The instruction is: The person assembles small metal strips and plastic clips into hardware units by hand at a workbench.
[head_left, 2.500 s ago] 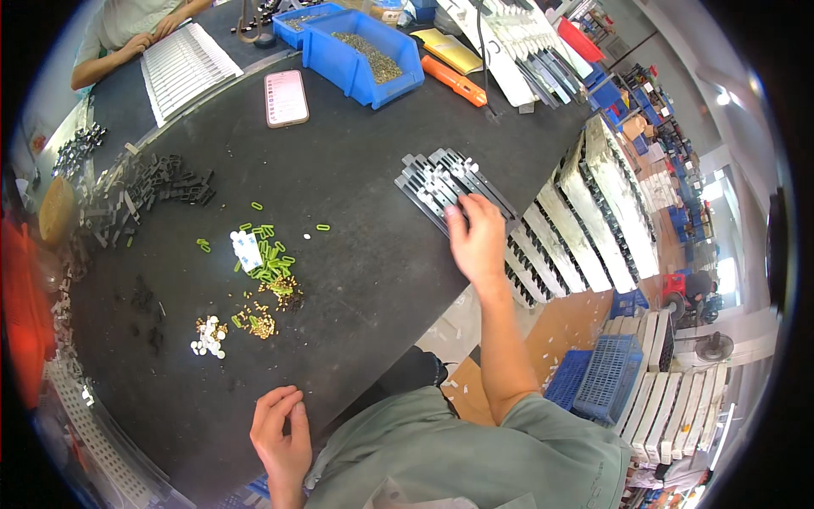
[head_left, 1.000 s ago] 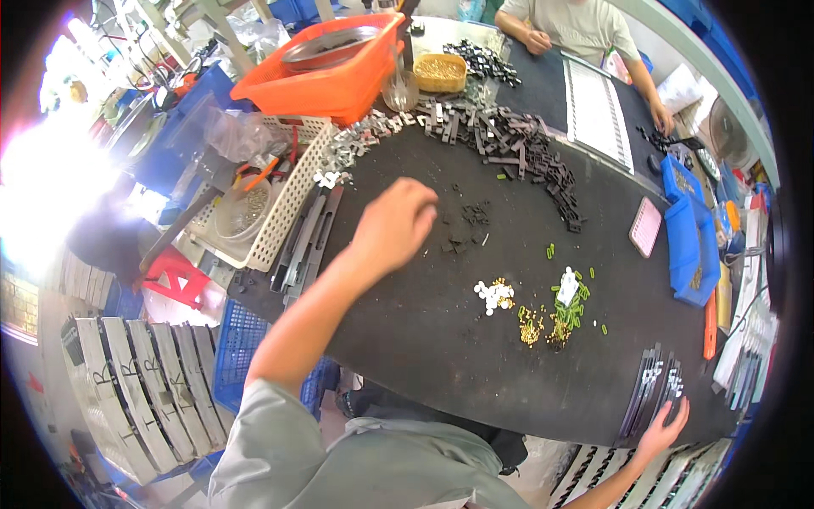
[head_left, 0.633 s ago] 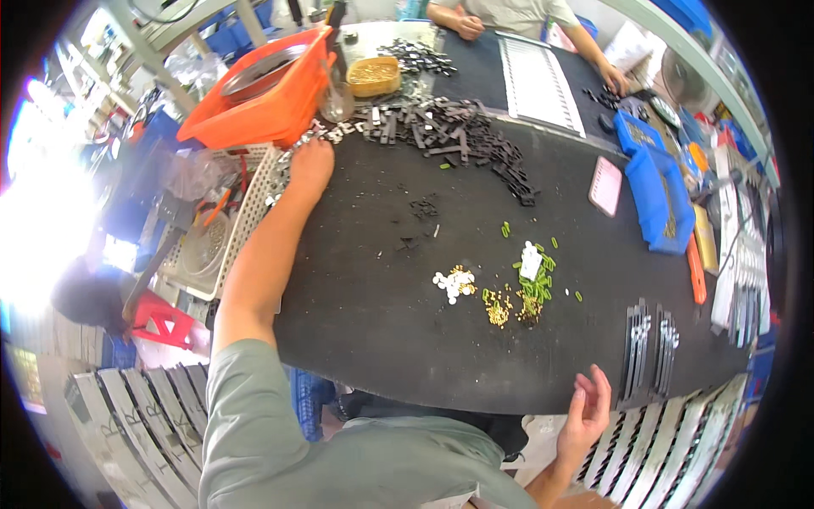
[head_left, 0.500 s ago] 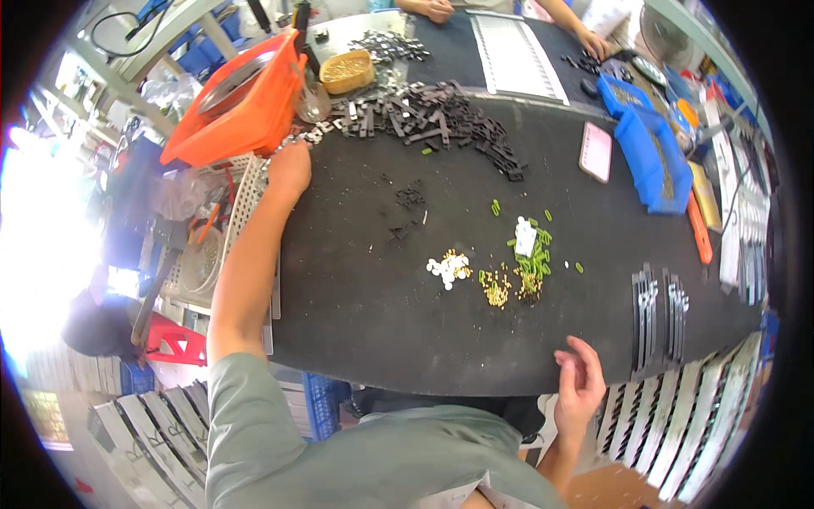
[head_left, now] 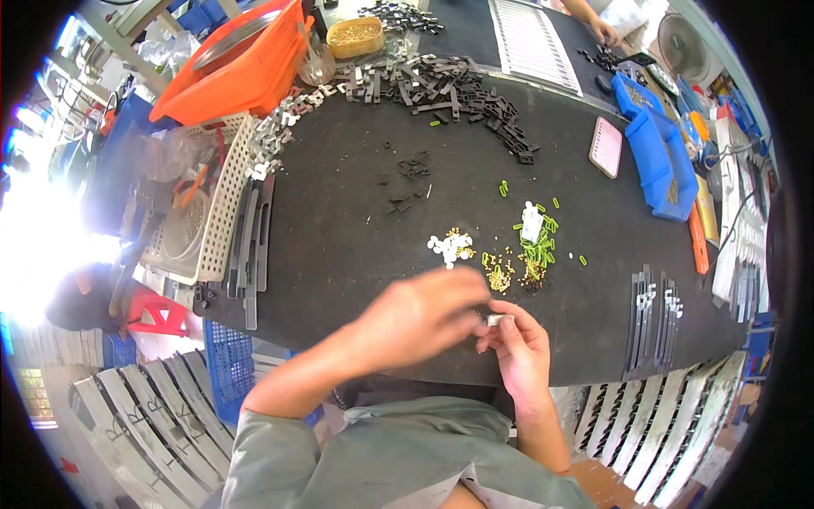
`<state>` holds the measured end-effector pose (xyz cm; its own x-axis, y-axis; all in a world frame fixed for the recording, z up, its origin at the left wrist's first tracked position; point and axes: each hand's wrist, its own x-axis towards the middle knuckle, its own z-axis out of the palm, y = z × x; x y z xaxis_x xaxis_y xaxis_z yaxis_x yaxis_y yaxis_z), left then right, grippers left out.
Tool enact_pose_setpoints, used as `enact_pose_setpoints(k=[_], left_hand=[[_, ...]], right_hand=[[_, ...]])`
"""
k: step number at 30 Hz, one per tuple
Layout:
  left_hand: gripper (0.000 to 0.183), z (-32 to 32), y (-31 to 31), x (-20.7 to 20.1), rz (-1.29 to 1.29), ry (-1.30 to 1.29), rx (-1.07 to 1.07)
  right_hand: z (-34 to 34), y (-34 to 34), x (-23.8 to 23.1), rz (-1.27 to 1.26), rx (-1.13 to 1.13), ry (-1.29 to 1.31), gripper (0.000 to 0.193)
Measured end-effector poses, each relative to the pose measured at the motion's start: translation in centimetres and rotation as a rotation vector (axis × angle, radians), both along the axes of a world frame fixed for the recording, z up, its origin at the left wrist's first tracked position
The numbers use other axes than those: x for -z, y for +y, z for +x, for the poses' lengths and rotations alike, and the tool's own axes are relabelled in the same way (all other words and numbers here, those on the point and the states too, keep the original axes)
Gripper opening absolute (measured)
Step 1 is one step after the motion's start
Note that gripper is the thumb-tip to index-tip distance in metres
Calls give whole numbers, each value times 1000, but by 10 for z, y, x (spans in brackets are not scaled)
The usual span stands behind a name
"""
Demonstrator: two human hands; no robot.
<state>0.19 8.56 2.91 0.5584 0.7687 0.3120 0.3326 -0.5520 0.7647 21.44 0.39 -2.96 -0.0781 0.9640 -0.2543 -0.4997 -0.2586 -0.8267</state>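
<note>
My right hand (head_left: 521, 349) is closed, pinching a small silvery metal piece (head_left: 495, 321) between thumb and fingers over the front of the black mat. Beside it is my left hand (head_left: 424, 316), smeared by motion, its fingertips close to that piece; whether they grip anything cannot be made out. Just beyond the hands lie small white round pieces (head_left: 448, 248), tiny brass-coloured parts (head_left: 500, 280) and green oval pieces (head_left: 541, 248), with a white piece (head_left: 532, 222) on top of the green ones.
Black flat parts (head_left: 441, 89) are heaped at the back, silvery metal parts (head_left: 270, 144) at the left. An orange bin (head_left: 229, 72) stands above a cream basket (head_left: 222, 229). Blue trays (head_left: 661, 174) and a phone (head_left: 605, 147) lie right. Dark strips (head_left: 653, 318) sit near right; another person's hand (head_left: 604, 34) is far right.
My left hand has come from the silvery parts at the far left to the front middle. My right hand has moved left to meet it, and a small metal piece now shows there.
</note>
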Motion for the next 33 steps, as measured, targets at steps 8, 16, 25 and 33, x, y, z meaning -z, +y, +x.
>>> enact_pose_setpoints(k=[8, 16, 25, 33], left_hand=[[24, -50, 90, 58, -7, 327, -528], [15, -40, 70, 25, 137, 237, -542], [24, -51, -22, 25, -403, 181, -486], [21, -42, -31, 36, -199, 230, -485]], right_hand=[[18, -35, -6, 1, 182, -126, 24], [22, -37, -9, -49, 230, -110, 33], [3, -25, -8, -33, 69, -185, 33], [-9, -12, -13, -127, -89, -41, 38]])
